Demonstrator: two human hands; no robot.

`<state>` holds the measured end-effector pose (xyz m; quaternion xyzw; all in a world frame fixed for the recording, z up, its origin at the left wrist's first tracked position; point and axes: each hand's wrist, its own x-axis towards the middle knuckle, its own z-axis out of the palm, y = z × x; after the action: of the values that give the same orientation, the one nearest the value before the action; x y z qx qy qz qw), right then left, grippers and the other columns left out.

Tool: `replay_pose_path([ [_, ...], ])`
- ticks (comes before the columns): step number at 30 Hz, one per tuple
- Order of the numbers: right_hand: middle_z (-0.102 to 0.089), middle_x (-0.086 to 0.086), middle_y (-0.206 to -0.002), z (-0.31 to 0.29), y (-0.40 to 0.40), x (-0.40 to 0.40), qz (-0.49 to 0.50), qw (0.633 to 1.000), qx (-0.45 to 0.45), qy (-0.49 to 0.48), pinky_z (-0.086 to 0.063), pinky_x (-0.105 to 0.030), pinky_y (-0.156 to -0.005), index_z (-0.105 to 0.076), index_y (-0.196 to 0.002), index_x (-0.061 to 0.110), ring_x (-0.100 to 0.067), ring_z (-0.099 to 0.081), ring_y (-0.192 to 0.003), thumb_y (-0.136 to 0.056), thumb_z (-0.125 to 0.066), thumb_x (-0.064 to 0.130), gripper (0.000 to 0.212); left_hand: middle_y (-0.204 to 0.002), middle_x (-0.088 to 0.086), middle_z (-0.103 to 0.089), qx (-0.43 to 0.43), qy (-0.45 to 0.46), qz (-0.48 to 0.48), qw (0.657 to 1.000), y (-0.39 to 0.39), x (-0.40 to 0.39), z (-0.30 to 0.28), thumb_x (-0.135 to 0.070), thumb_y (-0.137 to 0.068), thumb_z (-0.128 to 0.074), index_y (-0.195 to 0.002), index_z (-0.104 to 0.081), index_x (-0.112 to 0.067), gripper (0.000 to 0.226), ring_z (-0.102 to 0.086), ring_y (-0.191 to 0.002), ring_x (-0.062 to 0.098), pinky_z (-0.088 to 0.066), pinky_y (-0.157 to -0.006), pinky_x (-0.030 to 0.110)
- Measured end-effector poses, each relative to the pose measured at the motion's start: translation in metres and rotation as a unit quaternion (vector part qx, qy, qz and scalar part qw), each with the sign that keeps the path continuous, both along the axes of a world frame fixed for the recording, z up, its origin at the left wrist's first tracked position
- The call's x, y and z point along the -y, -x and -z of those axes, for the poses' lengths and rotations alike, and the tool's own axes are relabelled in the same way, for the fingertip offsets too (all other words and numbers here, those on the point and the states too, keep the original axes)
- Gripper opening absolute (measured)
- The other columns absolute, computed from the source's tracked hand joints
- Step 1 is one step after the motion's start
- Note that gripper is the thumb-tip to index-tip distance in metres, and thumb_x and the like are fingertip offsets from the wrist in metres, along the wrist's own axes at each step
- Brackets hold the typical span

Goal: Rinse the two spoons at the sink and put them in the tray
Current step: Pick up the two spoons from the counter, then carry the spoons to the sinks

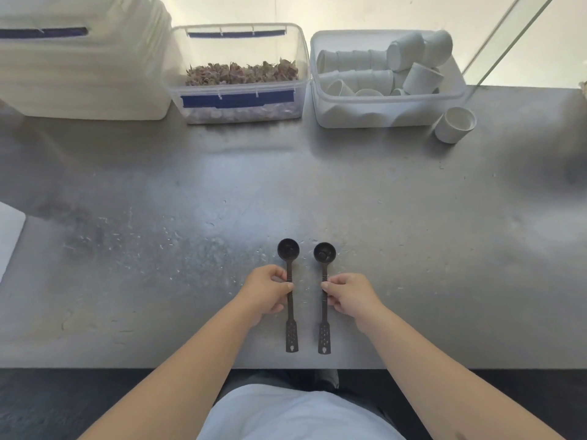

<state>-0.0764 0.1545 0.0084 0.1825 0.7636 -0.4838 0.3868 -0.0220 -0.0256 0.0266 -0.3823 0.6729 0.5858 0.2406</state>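
Two dark, long-handled spoons lie side by side on the grey metal counter point(413, 249), bowls pointing away from me. My left hand point(265, 293) pinches the handle of the left spoon point(289, 309) at its middle. My right hand point(351, 296) pinches the handle of the right spoon point(324, 312) the same way. Both spoons rest flat on the counter, and their perforated handle ends lie near the front edge. No sink or tray shows in the head view.
Along the back stand a white covered box point(82, 68), a clear container of dried leaves point(238, 77) and a clear container of white cups point(387, 77). One white cup point(455, 124) lies on the counter at the right. Crumbs dot the counter.
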Motion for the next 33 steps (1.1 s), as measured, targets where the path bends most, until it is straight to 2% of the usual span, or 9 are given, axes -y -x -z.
replay_pose_path([
  [3,-0.064,-0.005,-0.065,-0.02,-0.004,-0.006,0.012,0.999,0.001,0.037,-0.041,-0.016,-0.043,-0.07,-0.078,0.009,-0.01,-0.051,-0.049,-0.091,-0.067,0.01,0.013,-0.089,0.012,-0.072,-0.013,-0.025,-0.027,0.999,-0.011,0.003,-0.016,-0.007,-0.083,-0.069,-0.082,-0.062,-0.017,0.012,-0.06,-0.071,0.019,-0.05,-0.053,0.025],
  [10,-0.066,-0.003,-0.065,-0.054,-0.021,-0.021,-0.019,0.997,-0.031,0.074,-0.041,-0.016,-0.044,-0.075,-0.082,0.006,-0.008,-0.051,-0.049,-0.09,-0.069,0.011,0.011,-0.085,0.004,-0.074,-0.052,-0.019,-0.071,0.996,-0.046,-0.01,-0.045,-0.01,-0.082,-0.073,-0.095,-0.07,-0.017,0.015,-0.067,-0.072,0.012,-0.053,-0.062,0.024],
  [14,-0.072,-0.003,-0.067,-0.067,-0.037,-0.024,-0.041,0.995,-0.039,0.083,-0.043,-0.02,-0.049,-0.077,-0.083,0.009,-0.009,-0.054,-0.054,-0.088,-0.071,0.015,0.01,-0.082,0.004,-0.075,-0.062,-0.002,-0.094,0.994,-0.071,-0.025,-0.058,-0.01,-0.081,-0.073,-0.087,-0.071,-0.019,0.011,-0.067,-0.069,0.01,-0.055,-0.058,0.02],
  [17,-0.072,-0.002,-0.065,-0.076,-0.052,-0.022,-0.066,0.993,-0.042,0.094,-0.044,-0.02,-0.049,-0.078,-0.08,0.011,-0.007,-0.056,-0.052,-0.087,-0.072,0.017,0.011,-0.083,0.003,-0.076,-0.059,0.009,-0.117,0.991,-0.095,-0.034,-0.064,-0.011,-0.082,-0.073,-0.084,-0.073,-0.019,0.009,-0.07,-0.074,0.013,-0.055,-0.059,0.019],
  [20,-0.07,0.002,-0.061,-0.083,-0.067,-0.013,-0.114,0.987,-0.039,0.105,-0.045,-0.018,-0.048,-0.078,-0.079,0.013,-0.004,-0.055,-0.049,-0.088,-0.071,0.018,0.013,-0.085,0.005,-0.077,-0.049,0.009,-0.156,0.986,-0.122,-0.04,-0.068,-0.013,-0.082,-0.073,-0.088,-0.076,-0.016,0.007,-0.072,-0.078,0.016,-0.056,-0.062,0.022],
  [25,-0.071,0.005,-0.059,-0.089,-0.1,0.015,-0.194,0.974,-0.036,0.11,-0.048,-0.017,-0.052,-0.079,-0.077,0.014,-0.005,-0.062,-0.054,-0.088,-0.072,0.02,0.013,-0.074,0.007,-0.077,-0.045,0.0,-0.243,0.969,-0.18,-0.041,-0.077,-0.01,-0.081,-0.072,-0.082,-0.076,-0.014,0.005,-0.066,-0.059,0.01,-0.05,-0.05,0.019],
  [28,-0.069,-0.001,-0.061,-0.095,-0.129,0.036,-0.228,0.964,-0.002,0.134,-0.056,-0.024,-0.06,-0.078,-0.074,0.01,-0.012,-0.064,-0.059,-0.087,-0.072,0.014,0.015,-0.075,0.011,-0.075,-0.07,-0.013,-0.282,0.957,-0.222,-0.033,-0.082,-0.007,-0.081,-0.068,-0.082,-0.074,-0.007,0.006,-0.063,-0.06,0.013,-0.046,-0.049,0.02],
  [30,-0.066,-0.002,-0.061,-0.102,-0.151,0.05,-0.277,0.953,-0.005,0.12,-0.053,-0.027,-0.062,-0.078,-0.074,0.011,-0.017,-0.06,-0.064,-0.087,-0.073,0.016,0.014,-0.073,0.008,-0.074,-0.077,-0.003,-0.319,0.945,-0.252,-0.028,-0.087,-0.007,-0.082,-0.068,-0.085,-0.074,-0.008,0.006,-0.064,-0.059,0.012,-0.047,-0.05,0.02],
  [33,-0.059,-0.003,-0.06,-0.117,-0.187,0.073,-0.343,0.933,-0.006,0.108,-0.046,-0.024,-0.056,-0.075,-0.076,0.014,-0.02,-0.053,-0.063,-0.089,-0.072,0.016,0.014,-0.073,0.003,-0.076,-0.091,0.005,-0.362,0.928,-0.299,-0.018,-0.093,-0.011,-0.083,-0.068,-0.089,-0.073,-0.012,0.007,-0.066,-0.06,0.009,-0.05,-0.055,0.022],
])
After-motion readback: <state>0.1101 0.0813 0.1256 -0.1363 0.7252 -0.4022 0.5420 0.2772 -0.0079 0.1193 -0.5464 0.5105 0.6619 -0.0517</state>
